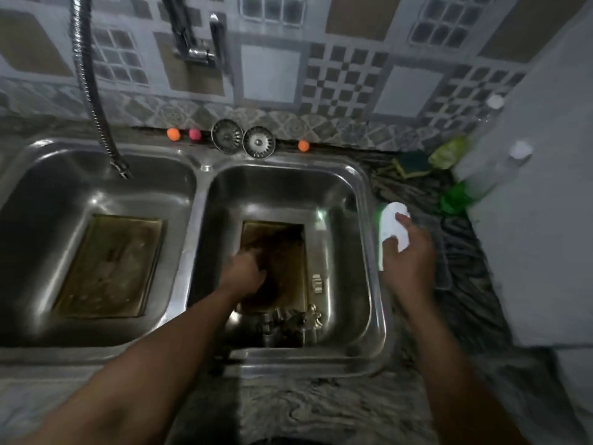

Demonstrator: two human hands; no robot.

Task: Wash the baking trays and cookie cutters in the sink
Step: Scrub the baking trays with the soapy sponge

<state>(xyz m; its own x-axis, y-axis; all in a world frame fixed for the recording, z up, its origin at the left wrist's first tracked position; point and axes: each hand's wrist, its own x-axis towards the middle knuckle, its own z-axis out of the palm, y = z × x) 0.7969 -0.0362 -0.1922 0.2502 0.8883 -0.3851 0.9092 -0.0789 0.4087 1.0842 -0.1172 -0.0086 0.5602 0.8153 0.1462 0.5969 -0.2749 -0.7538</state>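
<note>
A double steel sink fills the view. A brown baking tray [110, 264] lies flat in the left basin [96, 187]. A second, darker tray [288, 239] lies in the right basin [346, 220]. My left hand [245, 273] reaches down onto this tray; its fingers are blurred and dark, so what they hold is unclear. Several metal cookie cutters [288, 319] sit at the tray's near end, one more cookie cutter [317, 283] beside its right edge. My right hand [410, 252] grips a white bottle [390, 229] at the sink's right rim.
A flexible tap hose [93, 91] hangs over the left basin. Two drain strainers [244, 139] and small coloured balls [173, 133] line the back ledge. A sponge [412, 162], green items [452, 194] and a clear bottle [510, 162] crowd the right counter beside a wall.
</note>
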